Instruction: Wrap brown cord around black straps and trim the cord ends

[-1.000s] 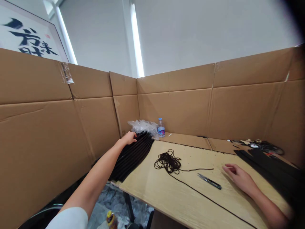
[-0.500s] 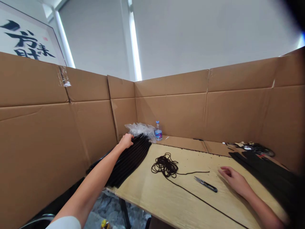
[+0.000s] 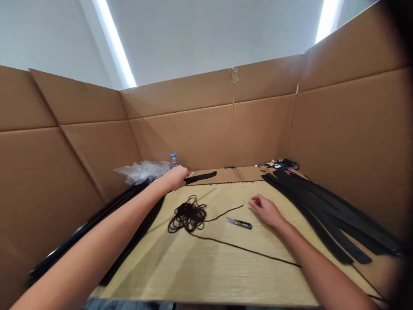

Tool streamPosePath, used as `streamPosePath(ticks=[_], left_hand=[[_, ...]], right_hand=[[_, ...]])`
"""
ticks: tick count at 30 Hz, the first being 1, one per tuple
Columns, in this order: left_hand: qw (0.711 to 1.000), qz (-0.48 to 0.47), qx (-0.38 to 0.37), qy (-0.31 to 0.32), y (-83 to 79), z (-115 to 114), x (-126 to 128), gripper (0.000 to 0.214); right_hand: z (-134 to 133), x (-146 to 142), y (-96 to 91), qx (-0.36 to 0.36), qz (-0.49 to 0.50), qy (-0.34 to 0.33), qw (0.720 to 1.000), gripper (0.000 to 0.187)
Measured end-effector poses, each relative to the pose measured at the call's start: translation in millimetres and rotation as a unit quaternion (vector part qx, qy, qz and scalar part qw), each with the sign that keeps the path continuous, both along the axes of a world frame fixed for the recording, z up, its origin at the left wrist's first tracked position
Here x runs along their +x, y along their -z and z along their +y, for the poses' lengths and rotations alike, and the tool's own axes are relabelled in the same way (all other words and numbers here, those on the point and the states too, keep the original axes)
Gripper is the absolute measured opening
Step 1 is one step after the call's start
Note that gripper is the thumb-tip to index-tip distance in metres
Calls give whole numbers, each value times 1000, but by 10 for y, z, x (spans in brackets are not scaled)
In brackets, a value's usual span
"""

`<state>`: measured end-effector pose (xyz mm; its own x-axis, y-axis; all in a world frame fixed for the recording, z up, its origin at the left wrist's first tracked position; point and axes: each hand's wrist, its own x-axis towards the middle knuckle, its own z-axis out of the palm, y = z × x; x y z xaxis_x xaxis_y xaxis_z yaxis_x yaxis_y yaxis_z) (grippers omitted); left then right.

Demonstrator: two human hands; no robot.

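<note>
My left hand (image 3: pixel 177 177), its fingers closed, grips a flat black fabric strip (image 3: pixel 203 177) above the far left part of the table. One end of the strip sticks out to the right of the hand. Low over the table, my right hand (image 3: pixel 265 210) is loosely curled with its fingers apart and nothing in them. Beside it lie small thread snips (image 3: pixel 240 223) with a dark handle. A loose coil of dark brown cord (image 3: pixel 189 215) rests on the table between my hands, one end reaching toward the snips and another running under my right forearm.
A pile of black strips (image 3: pixel 142 232) covers the left edge, and more black strips (image 3: pixel 309 202) spread along the right. Clear plastic bags (image 3: pixel 142 171) and a water bottle (image 3: pixel 173 160) stand at the back left. Cardboard walls (image 3: pixel 180 137) surround the table (image 3: pixel 206 275).
My left hand has come away from the left pile with a black strip, moving right. My view has turned right. My right hand stays near the snips; the cord looks little changed.
</note>
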<state>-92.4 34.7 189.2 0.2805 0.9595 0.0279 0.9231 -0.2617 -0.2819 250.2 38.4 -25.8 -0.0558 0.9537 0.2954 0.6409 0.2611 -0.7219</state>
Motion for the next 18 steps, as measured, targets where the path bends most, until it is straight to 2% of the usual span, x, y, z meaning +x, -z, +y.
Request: streamPosePath(ticks=[4, 9, 14, 18], left_hand=[[999, 26, 21, 35, 309, 593, 497, 25], [995, 38, 67, 71, 660, 1289, 966, 30], [994, 43, 58, 82, 1076, 1748, 1340, 31], [995, 43, 56, 73, 1337, 2016, 1480, 31]], right_hand=[[-11, -34, -40, 10, -11, 0, 1000, 21], [-28, -27, -108, 17, -12, 13, 1000, 22], [-104, -30, -193, 15, -18, 3, 1000, 23], [-160, -61, -243, 7, -26, -19, 999, 21]])
